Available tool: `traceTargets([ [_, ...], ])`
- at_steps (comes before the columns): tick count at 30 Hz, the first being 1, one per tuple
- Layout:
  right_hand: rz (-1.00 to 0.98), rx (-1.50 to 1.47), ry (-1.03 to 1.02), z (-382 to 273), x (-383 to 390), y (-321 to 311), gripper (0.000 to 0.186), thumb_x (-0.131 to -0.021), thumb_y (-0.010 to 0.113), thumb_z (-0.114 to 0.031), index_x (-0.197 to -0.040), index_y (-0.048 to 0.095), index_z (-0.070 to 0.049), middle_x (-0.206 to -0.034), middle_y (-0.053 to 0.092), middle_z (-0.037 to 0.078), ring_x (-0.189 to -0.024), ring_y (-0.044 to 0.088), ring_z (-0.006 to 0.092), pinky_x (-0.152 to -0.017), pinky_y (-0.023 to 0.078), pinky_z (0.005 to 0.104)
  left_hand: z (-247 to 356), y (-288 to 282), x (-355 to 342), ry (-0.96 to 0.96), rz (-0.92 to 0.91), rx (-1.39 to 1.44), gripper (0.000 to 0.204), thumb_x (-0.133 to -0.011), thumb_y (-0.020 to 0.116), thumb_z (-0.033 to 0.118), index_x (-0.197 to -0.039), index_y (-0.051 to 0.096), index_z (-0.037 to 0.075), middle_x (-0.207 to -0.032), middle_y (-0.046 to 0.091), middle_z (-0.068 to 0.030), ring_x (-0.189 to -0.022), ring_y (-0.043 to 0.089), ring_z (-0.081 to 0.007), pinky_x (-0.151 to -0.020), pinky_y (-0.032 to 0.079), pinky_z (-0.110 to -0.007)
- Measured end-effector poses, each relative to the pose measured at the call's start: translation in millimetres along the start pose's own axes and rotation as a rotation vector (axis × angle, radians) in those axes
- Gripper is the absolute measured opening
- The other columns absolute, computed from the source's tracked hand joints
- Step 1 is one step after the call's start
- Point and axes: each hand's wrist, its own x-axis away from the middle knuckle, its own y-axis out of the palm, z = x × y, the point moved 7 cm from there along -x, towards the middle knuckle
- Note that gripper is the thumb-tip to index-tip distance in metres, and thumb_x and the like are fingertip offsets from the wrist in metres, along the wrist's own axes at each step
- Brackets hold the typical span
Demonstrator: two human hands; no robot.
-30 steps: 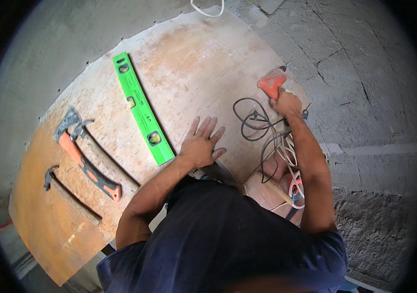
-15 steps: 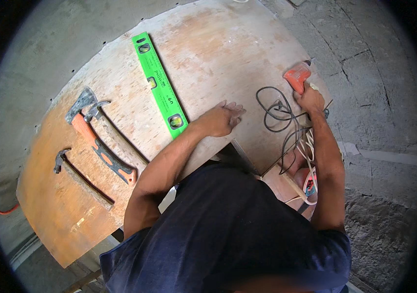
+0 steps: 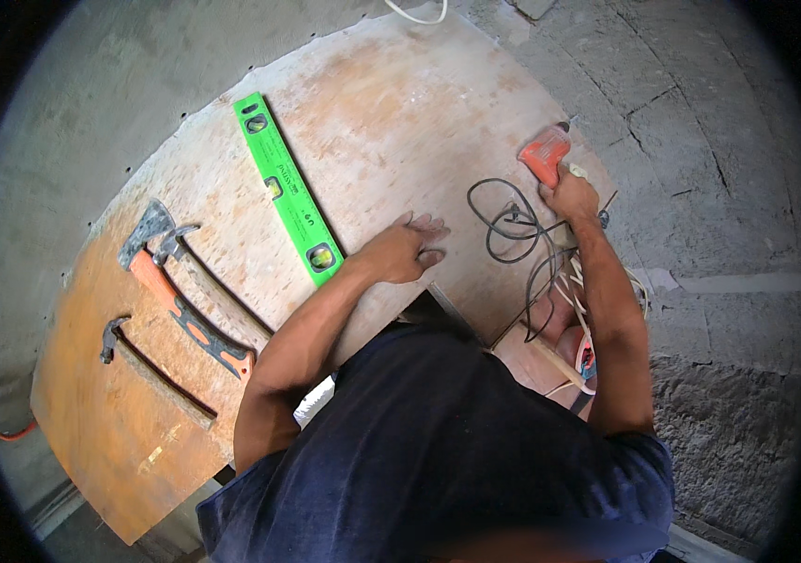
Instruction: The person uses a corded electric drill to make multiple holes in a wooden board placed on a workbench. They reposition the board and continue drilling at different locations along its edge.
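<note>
- The near edge of the tabletop [image 3: 400, 122] is largely covered by a dark shirt [image 3: 438, 441]; a dark opening [image 3: 433, 310] is left visible beside it.
- White cord [image 3: 574, 280] is partly hidden by the right forearm [image 3: 614, 310]; a red-and-teal object [image 3: 587, 357] is cut off by the same arm and cannot be made out.
- The left grip [image 3: 400, 251] is held open at the tabletop, fingers extended and thumb apart; its palm is hidden, so how firmly it is pressed down cannot be told.
- To its left are laid a small hammer [image 3: 161, 380], an axe [image 3: 175, 300] and a longer hammer [image 3: 217, 286], whose handle end is met by the left forearm [image 3: 302, 328].
- A green spirit level [image 3: 292, 192] is placed slantwise, its near end just beside that forearm.
- Black cable [image 3: 503, 220] is loosely looped; its course is lost near the right wrist.
- The orange-red tool [image 3: 545, 155] is clasped by the right grip [image 3: 571, 199] near the tabletop's right edge; the curled fingers are mostly hidden.
- Between level and tool, a broad stretch of surface is offered for movement.
- At the top, a white loop [image 3: 419, 19] is cut off by the frame.
</note>
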Motion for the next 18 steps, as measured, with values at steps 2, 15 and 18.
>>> traceTargets([
  [2,-0.011,-0.01,0.014,-0.4,0.8,0.5,0.068,-0.087,0.069,-0.047,-0.145,0.058,-0.014,-0.121,0.076,0.023,-0.111,0.073,0.0427,-0.095,0.058,0.0538,0.3,-0.7,-0.3,-0.004,-0.003,0.008,0.058,-0.108,0.06,0.036,-0.158,0.05,0.009,-0.166,0.045,-0.0164,-0.157,0.037,-0.0358,-0.133,0.018,-0.053],
  [15,0.021,0.005,0.002,-0.2,7.2,-6.1,0.069,-0.087,0.07,-0.042,-0.149,0.058,-0.015,-0.119,0.077,0.021,-0.111,0.074,0.0404,-0.094,0.059,0.0528,-0.8,-1.1,0.0,0.012,0.018,0.027,0.058,-0.107,0.061,0.036,-0.157,0.051,0.008,-0.165,0.047,-0.0169,-0.156,0.039,-0.0368,-0.133,0.019,-0.053],
  [18,0.018,0.005,-0.007,1.7,6.0,-5.6,0.07,-0.086,0.071,-0.042,-0.149,0.058,-0.014,-0.118,0.077,0.021,-0.109,0.074,0.0402,-0.093,0.059,0.0528,0.4,-2.1,-0.6,0.008,0.016,0.021,0.058,-0.107,0.062,0.036,-0.157,0.051,0.008,-0.164,0.048,-0.0173,-0.155,0.04,-0.0372,-0.133,0.02,-0.053],
])
